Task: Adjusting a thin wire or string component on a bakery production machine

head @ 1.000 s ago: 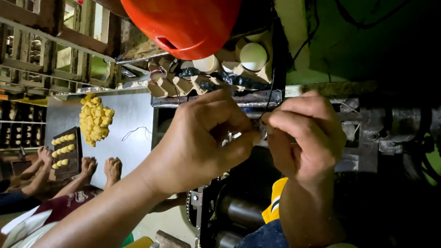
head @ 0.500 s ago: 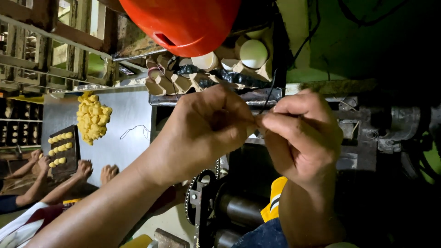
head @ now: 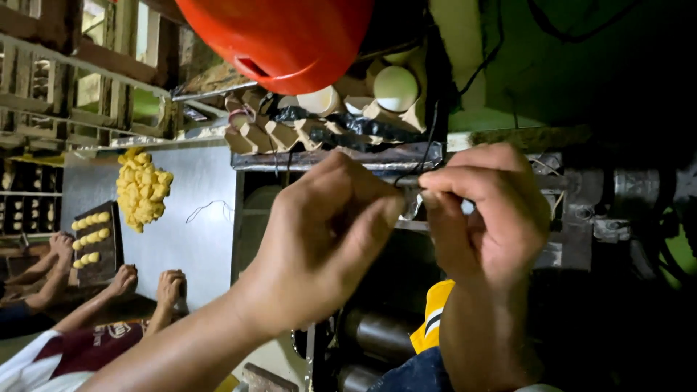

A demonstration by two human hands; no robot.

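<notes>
My left hand and my right hand meet fingertip to fingertip in the middle of the view. Both pinch a thin dark thread that runs up towards the spools. Where they meet, a small pale shiny bit shows between the fingers; I cannot tell what it is. Right behind the hands runs the grey metal bar of a machine.
A red rounded shell hangs at the top. Cardboard spools lie on the machine, dark metal rollers below. To the left are a heap of yellow pieces, a dark tray of them, and another person's feet.
Both hands have drawn closer and tightened their pinch on the thread, shifting slightly up. The other person's feet and arms at the left have moved.
</notes>
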